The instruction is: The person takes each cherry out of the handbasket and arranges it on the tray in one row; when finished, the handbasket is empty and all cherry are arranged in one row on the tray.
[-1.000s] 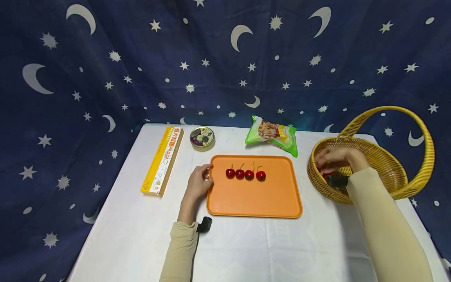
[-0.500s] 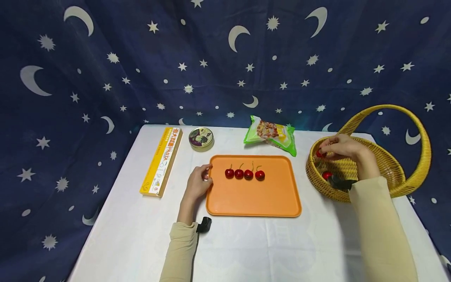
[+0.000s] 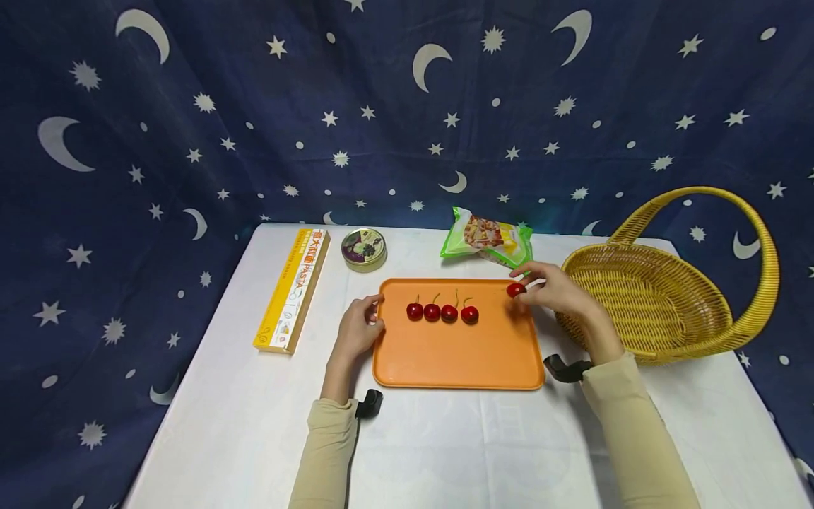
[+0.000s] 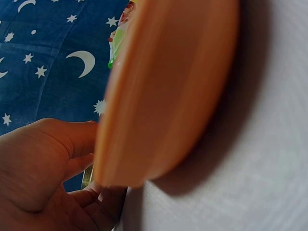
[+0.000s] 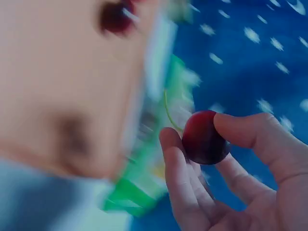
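My right hand (image 3: 555, 288) pinches a dark red cherry (image 3: 516, 290) between thumb and fingers, over the upper right corner of the orange tray (image 3: 458, 360). In the right wrist view, the held cherry (image 5: 206, 137) shows a thin green stem. Several more cherries (image 3: 449, 313) lie in a row on the tray, stems pointing away. At the tray's left edge, my left hand (image 3: 357, 329) holds the rim with bent thumb and fingers. The left wrist view shows them against the tray's side (image 4: 159, 96), some fingertips partly hidden.
To the right stands a yellow wicker basket (image 3: 642, 304) with a tall handle. Behind the tray lie a green snack bag (image 3: 490, 237) and a round tin (image 3: 364, 249). A yellow pasta box (image 3: 292, 290) lies at left. A dark starry cloth (image 3: 381, 170) hangs behind.
My right hand has lifted a cherry out of the basket and carried it left to the tray's upper right corner. The left hand stays at the tray's left rim.
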A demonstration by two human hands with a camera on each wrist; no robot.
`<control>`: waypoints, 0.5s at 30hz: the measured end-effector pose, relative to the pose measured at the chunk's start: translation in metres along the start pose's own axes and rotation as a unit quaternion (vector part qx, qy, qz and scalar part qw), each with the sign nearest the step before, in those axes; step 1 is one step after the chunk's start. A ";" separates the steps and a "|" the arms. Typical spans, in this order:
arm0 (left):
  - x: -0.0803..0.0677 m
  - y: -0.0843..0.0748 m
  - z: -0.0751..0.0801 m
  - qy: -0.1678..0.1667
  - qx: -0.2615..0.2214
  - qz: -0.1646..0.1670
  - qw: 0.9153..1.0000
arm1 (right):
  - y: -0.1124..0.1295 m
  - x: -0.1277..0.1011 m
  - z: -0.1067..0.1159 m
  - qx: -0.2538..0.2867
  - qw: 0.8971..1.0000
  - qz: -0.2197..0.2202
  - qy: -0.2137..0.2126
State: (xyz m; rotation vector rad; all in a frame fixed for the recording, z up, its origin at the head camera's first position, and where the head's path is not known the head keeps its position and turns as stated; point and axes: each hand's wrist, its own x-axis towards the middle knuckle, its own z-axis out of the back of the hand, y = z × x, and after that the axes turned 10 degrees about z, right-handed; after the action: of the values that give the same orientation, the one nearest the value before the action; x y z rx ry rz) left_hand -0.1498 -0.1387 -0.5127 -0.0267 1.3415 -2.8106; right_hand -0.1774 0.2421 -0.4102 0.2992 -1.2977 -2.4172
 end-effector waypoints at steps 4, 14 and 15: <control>0.000 -0.001 -0.001 0.005 0.000 0.003 1.000 | -0.018 0.007 -0.037 -0.046 0.999 0.000 0.010; -0.001 -0.001 -0.002 0.005 0.003 0.004 1.000 | -0.028 0.017 -0.071 -0.078 0.997 0.001 0.014; -0.001 -0.001 -0.002 0.005 0.004 0.003 1.000 | -0.027 0.017 -0.071 -0.077 0.997 -0.001 0.016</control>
State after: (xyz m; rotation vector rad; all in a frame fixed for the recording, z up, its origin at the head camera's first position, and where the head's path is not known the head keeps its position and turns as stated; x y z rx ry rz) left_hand -0.1487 -0.1365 -0.5127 -0.0069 1.3292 -2.8151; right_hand -0.1739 0.1953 -0.4721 0.2949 -1.0899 -2.4874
